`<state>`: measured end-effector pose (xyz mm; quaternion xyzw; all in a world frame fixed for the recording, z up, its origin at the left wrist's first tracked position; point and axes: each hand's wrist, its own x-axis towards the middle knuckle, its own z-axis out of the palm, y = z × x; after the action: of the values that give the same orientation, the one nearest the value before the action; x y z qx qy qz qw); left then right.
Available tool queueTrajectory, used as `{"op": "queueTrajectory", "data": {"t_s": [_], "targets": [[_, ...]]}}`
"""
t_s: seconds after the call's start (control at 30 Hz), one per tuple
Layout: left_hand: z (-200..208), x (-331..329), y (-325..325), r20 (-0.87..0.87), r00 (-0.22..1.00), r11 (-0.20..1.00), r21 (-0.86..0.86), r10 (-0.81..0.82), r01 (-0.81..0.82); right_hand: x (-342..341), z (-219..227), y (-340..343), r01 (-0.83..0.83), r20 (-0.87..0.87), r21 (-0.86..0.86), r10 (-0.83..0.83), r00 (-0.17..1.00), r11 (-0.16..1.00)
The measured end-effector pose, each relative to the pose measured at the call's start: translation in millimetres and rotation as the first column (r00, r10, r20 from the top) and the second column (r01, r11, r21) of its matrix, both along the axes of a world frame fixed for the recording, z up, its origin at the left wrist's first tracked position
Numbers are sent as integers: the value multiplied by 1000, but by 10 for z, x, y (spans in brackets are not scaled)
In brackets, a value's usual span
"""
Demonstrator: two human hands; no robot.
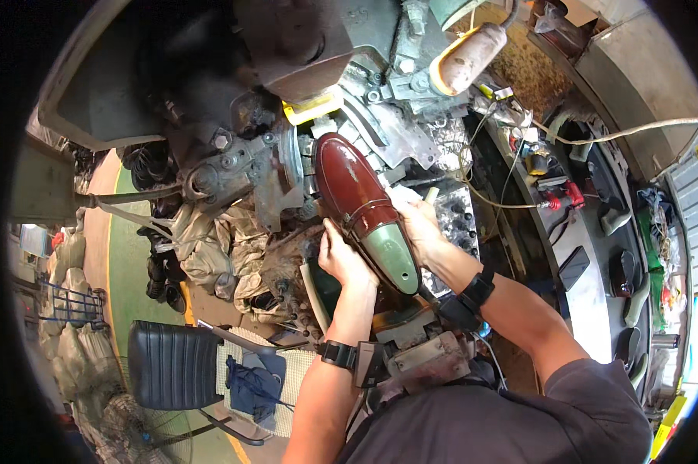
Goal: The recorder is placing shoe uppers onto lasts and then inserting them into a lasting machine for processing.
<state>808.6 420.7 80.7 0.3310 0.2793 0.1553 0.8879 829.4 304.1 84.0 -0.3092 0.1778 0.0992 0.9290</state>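
Note:
A dark red leather shoe upper (352, 176) is stretched over a green shoe last (391, 251), its toe pointing away from me among the metal parts of a machine (287, 182). My left hand (344, 259) lies along the left side of the shoe, its fingers partly hidden beneath it. On the opposite side, my right hand (417, 224) grips the shoe near the middle, where red leather meets the green heel part. Bright light washes out the right fingertips. The toe rests close to the metal plates, but I cannot tell whether it touches them.
A work lamp (469, 60) hangs over the machine. To the right, a bench holds a phone (574, 267), a red tool (572, 195) and several dark shoes on lasts. A black-backed chair (173, 363) with cloth on its seat stands at lower left. Cables cross near the bench.

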Motion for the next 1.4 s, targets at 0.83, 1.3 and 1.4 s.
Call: {"op": "queueTrajectory", "data": {"t_s": [0.83,1.3,1.4], "targets": [[-674,-452,329,-131,724,718,99,-677,689,-194,-264,-203,-349,38,-177,361,932,920],[-144,-443,183,152,710,724,71,-688,686,-188,-3,3,-194,-81,-362,176,981,912],[-600,-362,166,108,730,735,16,-675,677,-137,-138,-139,-185,-88,-265,167,982,946]]}}
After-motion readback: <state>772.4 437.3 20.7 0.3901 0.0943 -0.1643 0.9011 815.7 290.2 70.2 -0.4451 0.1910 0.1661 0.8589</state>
